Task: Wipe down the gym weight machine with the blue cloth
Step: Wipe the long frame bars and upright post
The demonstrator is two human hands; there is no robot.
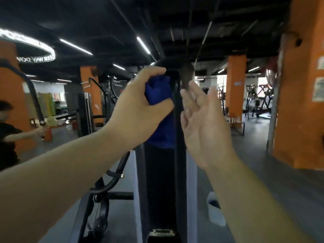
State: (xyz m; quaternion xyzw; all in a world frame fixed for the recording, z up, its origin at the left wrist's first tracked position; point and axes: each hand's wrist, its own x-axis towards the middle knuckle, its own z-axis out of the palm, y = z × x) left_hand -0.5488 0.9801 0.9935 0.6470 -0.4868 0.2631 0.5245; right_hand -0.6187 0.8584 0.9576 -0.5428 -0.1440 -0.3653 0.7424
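Note:
The weight machine's tall black upright column stands straight in front of me, its top near eye level. My left hand grips the bunched blue cloth and holds it against the upper left face of the column; more cloth hangs down below my palm. My right hand is raised just right of the column, fingers spread and relaxed, holding nothing. Whether its fingertips touch the column edge I cannot tell.
A curved black lever arm and pulley of the machine sit at lower left. A person pulls a handle at far left. Orange pillars stand on the right, other gym machines farther back. A pale container rests on the floor.

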